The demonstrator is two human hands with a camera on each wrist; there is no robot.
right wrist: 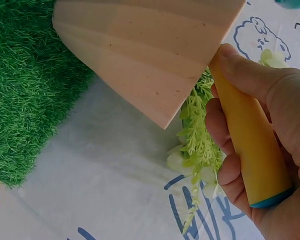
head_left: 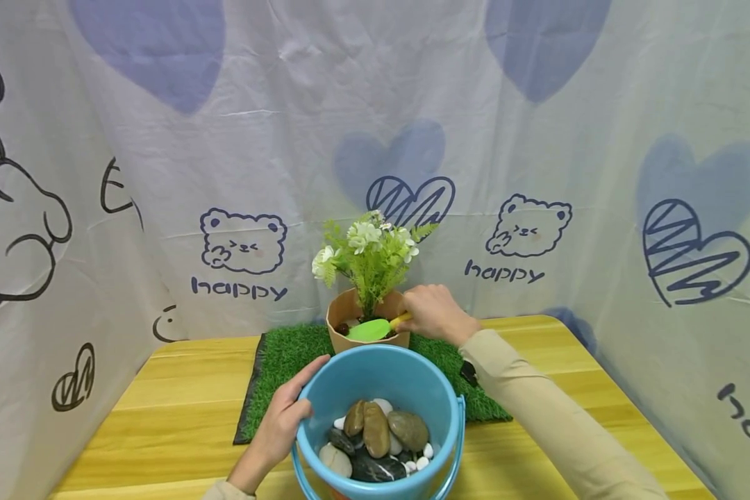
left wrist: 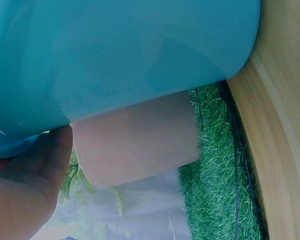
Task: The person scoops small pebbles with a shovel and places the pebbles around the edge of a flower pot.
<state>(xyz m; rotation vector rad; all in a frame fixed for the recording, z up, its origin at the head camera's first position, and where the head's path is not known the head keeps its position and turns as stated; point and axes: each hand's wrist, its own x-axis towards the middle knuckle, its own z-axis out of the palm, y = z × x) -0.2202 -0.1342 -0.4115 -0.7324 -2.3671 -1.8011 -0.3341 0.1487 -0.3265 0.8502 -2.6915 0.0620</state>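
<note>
My right hand (head_left: 434, 312) grips the yellow handle of a small garden trowel (right wrist: 250, 145). Its green blade dips inside the tan flower pot (head_left: 339, 340), over dark bits, by the plant's stems. White flowers and ferny leaves (head_left: 375, 257) rise from the pot, which stands on the turf mat. In front is a light blue bucket (head_left: 350, 371) holding river stones (head_left: 376, 430) and small white pebbles. My left hand (head_left: 281, 414) holds the bucket's left rim, thumb at the edge and fingers along the outside. The left wrist view shows the bucket's side close up.
The green artificial turf mat (head_left: 281, 371) lies on a wood-grain table (head_left: 181, 389), under the pot. A blue carrying handle (head_left: 457, 451) hangs at the bucket's side. Printed cloth walls (head_left: 287, 153) enclose the table at the back and both sides.
</note>
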